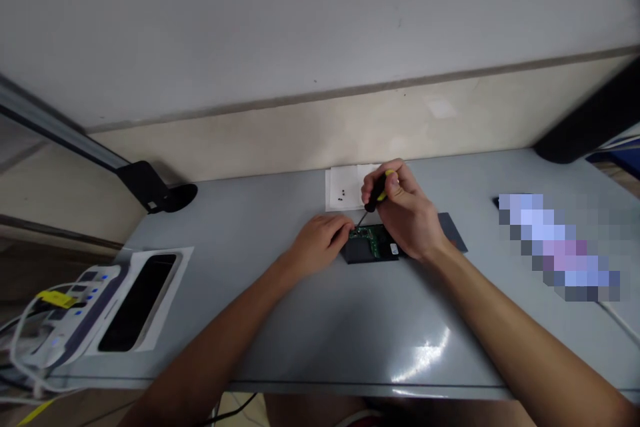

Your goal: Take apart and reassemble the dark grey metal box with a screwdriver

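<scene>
An opened electronic device (pixel 373 250) with a black case, green circuit board and small white label lies on the grey table. My left hand (pixel 324 240) has its fingers closed at the device's upper left corner, close to the screwdriver tip. Gripped in my right hand (pixel 407 217) is a black and yellow screwdriver (pixel 376 195), tilted, its thin shaft reaching down to the board's upper left part. The exact contact of the tip is too small to make out. A dark flat panel (pixel 453 232) lies partly behind my right wrist.
Several tiny dark pieces, apparently screws (pixel 343 193), rest on white paper (pixel 353 180) behind the device. At left are a phone (pixel 139 303) on white paper and a power strip (pixel 83 313) with cables. A blurred-out object (pixel 557 247) with a cable lies right. Black monitor-like supports (pixel 150 187) stand behind.
</scene>
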Demonstrator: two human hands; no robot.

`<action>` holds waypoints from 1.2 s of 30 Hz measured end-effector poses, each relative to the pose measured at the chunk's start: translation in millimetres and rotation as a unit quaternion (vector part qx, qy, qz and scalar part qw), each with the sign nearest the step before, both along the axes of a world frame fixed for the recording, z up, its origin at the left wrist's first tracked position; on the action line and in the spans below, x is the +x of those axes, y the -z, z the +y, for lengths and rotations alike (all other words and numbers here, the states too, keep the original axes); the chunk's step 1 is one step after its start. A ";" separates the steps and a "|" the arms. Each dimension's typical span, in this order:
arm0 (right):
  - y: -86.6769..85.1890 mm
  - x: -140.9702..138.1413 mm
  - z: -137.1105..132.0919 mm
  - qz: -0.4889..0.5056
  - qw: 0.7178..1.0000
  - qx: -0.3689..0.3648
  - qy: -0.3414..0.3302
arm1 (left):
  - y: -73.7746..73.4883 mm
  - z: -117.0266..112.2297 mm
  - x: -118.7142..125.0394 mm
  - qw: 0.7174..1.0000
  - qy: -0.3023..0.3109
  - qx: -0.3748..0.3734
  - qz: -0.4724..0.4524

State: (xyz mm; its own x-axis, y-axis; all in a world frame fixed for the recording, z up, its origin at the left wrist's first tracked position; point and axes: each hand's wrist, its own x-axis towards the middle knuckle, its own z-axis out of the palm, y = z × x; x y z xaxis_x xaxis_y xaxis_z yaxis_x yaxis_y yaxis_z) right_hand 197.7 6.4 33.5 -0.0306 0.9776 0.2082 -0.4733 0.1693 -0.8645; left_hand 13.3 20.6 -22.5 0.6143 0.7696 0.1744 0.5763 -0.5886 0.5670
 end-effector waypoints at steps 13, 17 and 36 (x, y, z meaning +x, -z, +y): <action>1.6 9.8 7.3 0.058 0.998 -0.038 -0.002 | 0.0 -0.3 -0.2 1.000 0.000 0.003 -0.009; 1.4 8.5 4.7 0.046 0.998 -0.026 -0.019 | -0.6 0.4 -0.6 1.000 0.003 0.003 -0.005; -1.6 5.2 0.9 0.002 1.000 -0.029 -0.008 | 2.8 1.6 -1.0 1.000 0.003 0.004 -0.002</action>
